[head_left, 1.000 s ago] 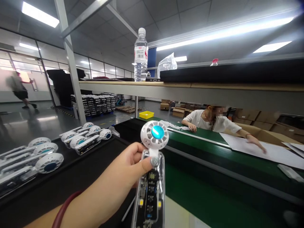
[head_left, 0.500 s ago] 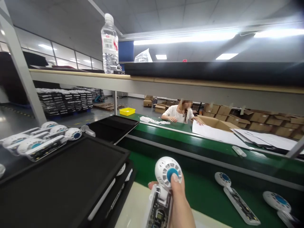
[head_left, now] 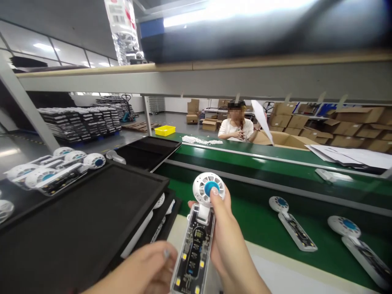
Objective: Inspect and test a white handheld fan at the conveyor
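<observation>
Fan: handheld fan with a clear handle, held upright at the 6 o'clock edge of the view, over the near edge of the bench.
Right hand: closed around the handle, 1 fingertip on the blue hub.
Left hand: curled against the handle's lower end, at 7 o'clock.
Advice: keep the handle steady; press the hub lightly.
Nearby: 2 fans on the green belt at 3 o'clock.

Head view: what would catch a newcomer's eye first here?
A clear-bodied handheld fan with a white head and blue hub stands front and centre, held in the right hand, with the left hand at its lower end. Two similar fans lie on the green conveyor belt to the right, and a black tray fills the left.
</observation>
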`<state>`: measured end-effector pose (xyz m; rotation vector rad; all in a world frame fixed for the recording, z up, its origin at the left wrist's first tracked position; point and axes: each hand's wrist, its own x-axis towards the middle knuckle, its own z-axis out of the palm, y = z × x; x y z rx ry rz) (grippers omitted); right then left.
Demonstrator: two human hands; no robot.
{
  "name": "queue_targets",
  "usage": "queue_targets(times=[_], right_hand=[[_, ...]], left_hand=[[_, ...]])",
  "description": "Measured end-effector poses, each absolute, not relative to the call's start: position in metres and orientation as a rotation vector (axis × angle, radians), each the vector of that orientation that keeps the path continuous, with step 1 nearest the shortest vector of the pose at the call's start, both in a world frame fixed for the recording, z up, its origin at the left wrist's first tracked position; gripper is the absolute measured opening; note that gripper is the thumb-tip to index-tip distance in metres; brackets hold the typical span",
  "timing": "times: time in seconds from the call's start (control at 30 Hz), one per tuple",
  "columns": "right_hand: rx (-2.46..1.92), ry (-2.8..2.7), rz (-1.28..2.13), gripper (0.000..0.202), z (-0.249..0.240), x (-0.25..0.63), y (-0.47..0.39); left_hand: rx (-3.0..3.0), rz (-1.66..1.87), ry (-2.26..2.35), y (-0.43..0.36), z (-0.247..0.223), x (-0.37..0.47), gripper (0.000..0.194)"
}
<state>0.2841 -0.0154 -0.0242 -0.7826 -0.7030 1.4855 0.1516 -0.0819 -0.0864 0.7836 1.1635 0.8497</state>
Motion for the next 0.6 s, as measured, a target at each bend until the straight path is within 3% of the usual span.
queue_targets(times=[0.2, 0.5, 0.6], right_hand=[[-0.69, -0.676, 1.553, 0.07, -0.023, 0.272, -0.014], [-0.794, -0.769, 1.577, 0.07, -0.025, 0.253, -0.008], [-0.808, -0.948, 1.476, 0.079, -0.022, 0.256, -0.012]], left_hand=[[0.822, 0.961, 0.843, -0.083, -0.048, 0.154, 0.069], [0.913, 0.971, 0.671, -0.083, -0.055, 0.144, 0.058], [0.892, 1.023, 0.744, -0.083, -0.056, 0.129, 0.059]])
